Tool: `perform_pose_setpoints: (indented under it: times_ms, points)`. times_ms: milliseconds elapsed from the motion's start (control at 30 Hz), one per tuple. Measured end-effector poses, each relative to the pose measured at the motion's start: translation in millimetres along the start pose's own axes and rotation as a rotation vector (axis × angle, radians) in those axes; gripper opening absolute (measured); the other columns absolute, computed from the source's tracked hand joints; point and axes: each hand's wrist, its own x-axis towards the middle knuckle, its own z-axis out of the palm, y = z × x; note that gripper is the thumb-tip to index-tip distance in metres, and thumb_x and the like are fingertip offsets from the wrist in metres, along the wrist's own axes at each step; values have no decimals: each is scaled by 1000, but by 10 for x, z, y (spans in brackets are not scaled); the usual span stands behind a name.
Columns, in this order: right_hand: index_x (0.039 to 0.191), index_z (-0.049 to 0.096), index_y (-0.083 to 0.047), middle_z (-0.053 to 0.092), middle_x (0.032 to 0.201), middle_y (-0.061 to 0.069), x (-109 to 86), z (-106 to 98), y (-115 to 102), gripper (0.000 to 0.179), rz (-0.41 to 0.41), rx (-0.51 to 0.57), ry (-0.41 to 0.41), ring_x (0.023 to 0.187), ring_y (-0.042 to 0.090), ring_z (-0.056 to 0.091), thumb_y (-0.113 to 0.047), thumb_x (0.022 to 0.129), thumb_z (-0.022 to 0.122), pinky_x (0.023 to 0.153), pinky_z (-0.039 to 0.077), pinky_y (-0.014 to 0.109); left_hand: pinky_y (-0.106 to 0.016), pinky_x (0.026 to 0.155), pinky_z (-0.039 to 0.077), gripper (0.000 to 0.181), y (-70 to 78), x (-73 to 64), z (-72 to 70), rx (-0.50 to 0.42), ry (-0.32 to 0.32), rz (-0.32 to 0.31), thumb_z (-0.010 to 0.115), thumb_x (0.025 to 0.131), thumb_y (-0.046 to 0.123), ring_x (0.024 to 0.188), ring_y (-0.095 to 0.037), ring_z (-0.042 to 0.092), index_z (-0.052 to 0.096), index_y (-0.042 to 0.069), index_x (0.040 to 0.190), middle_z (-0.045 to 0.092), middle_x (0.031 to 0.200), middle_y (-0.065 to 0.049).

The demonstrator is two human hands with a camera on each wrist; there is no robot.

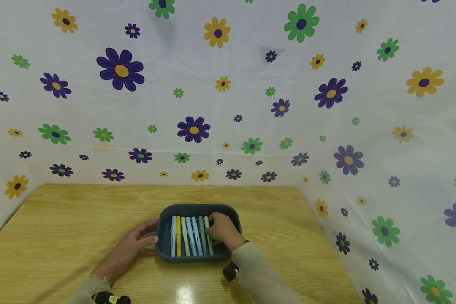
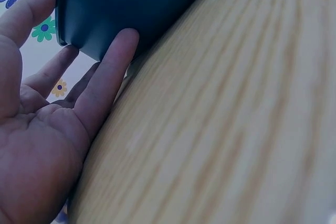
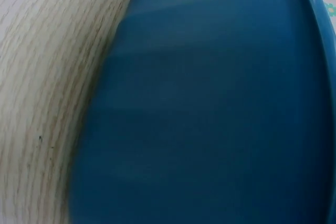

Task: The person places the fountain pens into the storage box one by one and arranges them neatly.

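Note:
A dark blue plastic tray (image 1: 197, 259) stands on the wooden table, with several capped pens lying side by side in it. From the left they run light blue (image 1: 173, 236), yellow (image 1: 178, 236), pale green, light blue and grey-green. My right hand (image 1: 225, 230) reaches inside the tray's right part, its thumb and fingers at the rightmost pale green pen (image 1: 210, 245), which they pinch near its upper half. Against the tray's left wall rest the spread, fairly straight fingers of my left hand (image 1: 137, 242). In the right wrist view, the tray's outer wall (image 3: 210, 108) hides that hand.
The wood-grain table (image 1: 80, 219) extends around the tray on all sides. Behind it and along the right hangs a white cloth (image 1: 247, 71) printed with purple, green and yellow flowers. Each wrist carries a small black camera (image 1: 230, 271).

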Motion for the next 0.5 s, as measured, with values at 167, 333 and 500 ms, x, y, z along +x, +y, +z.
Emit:
perform_pose_setpoints:
  times_ms: [167, 333, 500]
  points:
    - [133, 61, 4, 59, 134, 26, 3, -9, 22, 42, -3, 18, -1, 56, 22, 67, -5, 94, 72, 51, 60, 33, -50, 94, 59, 63, 1, -9, -2, 8, 6, -5, 57, 106, 14, 132, -29, 53, 28, 4, 161, 33, 159, -29]
    - [132, 61, 4, 59, 134, 26, -17, -45, 27, 40, -14, 24, -12, 58, 24, 68, -7, 95, 72, 55, 61, 36, -49, 94, 59, 64, -12, -12, -9, 15, 9, -3, 57, 107, 14, 129, -24, 55, 27, 3, 162, 32, 159, -30]
    - [130, 60, 4, 68, 107, 17, -109, -128, -4, 38, -45, 5, -28, 60, 25, 70, -10, 97, 71, 59, 61, 37, -49, 94, 59, 63, -32, -13, -26, 17, 9, 5, 57, 107, 14, 128, -22, 56, 27, 3, 161, 32, 159, -30]
